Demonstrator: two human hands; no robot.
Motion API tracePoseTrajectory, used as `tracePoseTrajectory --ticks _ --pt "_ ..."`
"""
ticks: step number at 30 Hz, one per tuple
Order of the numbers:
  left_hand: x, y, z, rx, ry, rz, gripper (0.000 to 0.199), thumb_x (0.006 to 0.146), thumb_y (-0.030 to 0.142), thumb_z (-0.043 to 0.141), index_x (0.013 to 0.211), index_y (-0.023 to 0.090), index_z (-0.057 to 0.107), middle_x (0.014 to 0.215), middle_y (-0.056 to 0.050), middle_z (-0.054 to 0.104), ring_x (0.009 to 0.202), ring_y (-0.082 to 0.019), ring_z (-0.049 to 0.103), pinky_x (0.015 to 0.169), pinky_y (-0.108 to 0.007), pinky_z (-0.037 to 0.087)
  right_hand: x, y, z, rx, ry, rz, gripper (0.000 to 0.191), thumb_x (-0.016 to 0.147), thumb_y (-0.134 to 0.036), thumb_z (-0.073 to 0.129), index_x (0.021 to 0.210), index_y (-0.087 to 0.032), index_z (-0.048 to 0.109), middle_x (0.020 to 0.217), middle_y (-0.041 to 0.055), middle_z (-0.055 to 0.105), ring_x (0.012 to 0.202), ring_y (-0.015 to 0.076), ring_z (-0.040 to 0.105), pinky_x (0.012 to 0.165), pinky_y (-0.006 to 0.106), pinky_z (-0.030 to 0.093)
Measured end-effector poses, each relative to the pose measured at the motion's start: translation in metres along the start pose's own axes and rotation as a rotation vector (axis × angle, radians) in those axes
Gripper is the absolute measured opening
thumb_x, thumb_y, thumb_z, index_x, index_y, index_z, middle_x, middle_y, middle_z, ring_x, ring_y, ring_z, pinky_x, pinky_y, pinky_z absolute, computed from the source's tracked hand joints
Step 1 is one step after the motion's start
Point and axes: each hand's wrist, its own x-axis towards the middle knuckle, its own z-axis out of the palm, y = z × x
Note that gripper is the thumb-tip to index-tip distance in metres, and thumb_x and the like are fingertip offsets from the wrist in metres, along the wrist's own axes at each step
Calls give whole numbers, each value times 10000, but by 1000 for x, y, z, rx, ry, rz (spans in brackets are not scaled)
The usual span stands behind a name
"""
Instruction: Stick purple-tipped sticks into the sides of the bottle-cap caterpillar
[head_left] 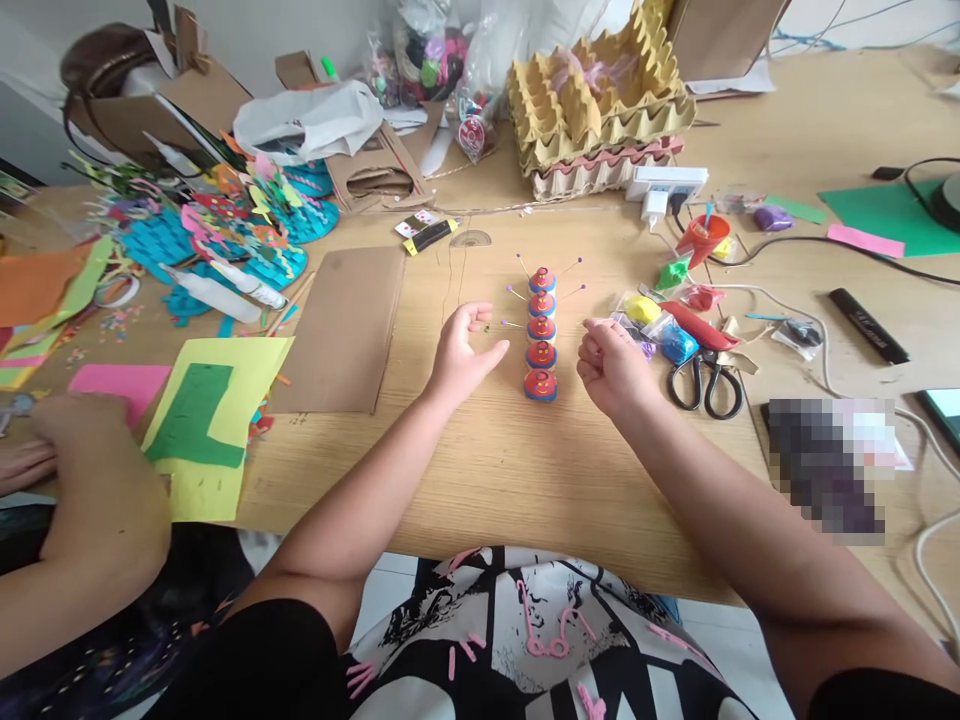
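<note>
A row of several small red-and-blue clay figures (pixel 541 355) with smiling yellow faces runs away from me between my hands. Thin purple-tipped sticks (pixel 574 291) jut out to both sides at the farther figures. Just left of the row is my left hand (pixel 466 355), its thumb and fingers apart and nothing seen in its grasp. My right hand (pixel 616 368) is on the other side, fingers curled into a pinch; whatever is between the fingertips, if anything, is too small to tell. Neither hand touches the figures.
Black-handled scissors (pixel 705 385) and bagged coloured clay (pixel 679 338) lie right of my right hand. A brown cardboard sheet (pixel 341 330) is at left, beside yellow paper (pixel 217 430). Another person's arm (pixel 97 490) rests at far left. Egg trays (pixel 600 110) and a power strip (pixel 667 181) stand behind.
</note>
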Motion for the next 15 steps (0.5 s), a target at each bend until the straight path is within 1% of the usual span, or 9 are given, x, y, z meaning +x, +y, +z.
tracePoseTrajectory --ticks 2,5,8,11,13,15 --pt "10 -5 4 6 -95 52 610 690 139 781 1244 220 540 1235 -90 669 1101 -211 590 848 -312 450 10 5 4 -36 20 -51 391 707 -342 802 750 -230 431 582 -100 378 472 53 242 416 205 163" --pt "22 -13 12 -30 -178 82 661 670 101 773 1255 215 487 1229 -105 675 1117 -214 608 895 -333 460 21 13 5 -134 68 -143 354 742 -384 782 756 -227 465 606 -86 415 489 58 272 439 214 201" --pt "31 -19 20 -78 -247 92 666 693 109 764 1277 215 460 1216 -107 691 1089 -204 629 877 -326 462 31 18 0 -277 76 -265 319 776 -415 768 775 -227 510 659 -65 452 534 76 333 478 232 262" --pt "38 -23 26 -139 -306 91 676 701 117 771 1287 224 451 1194 -94 714 1086 -199 656 828 -301 444 39 18 -7 -398 69 -408 261 804 -408 746 796 -226 559 722 -35 520 612 102 422 556 251 349" --pt "42 -26 29 -160 -340 87 682 701 133 787 1285 234 449 1182 -83 731 1096 -198 666 821 -292 432 43 18 -10 -469 69 -452 220 816 -382 732 795 -221 585 739 -21 554 643 113 452 595 261 372" --pt "44 -27 29 -161 -364 93 674 720 151 790 1289 238 440 1186 -82 741 1122 -197 670 840 -296 429 46 17 -13 -549 65 -449 189 822 -346 723 771 -213 599 718 -18 558 637 116 444 593 264 357"
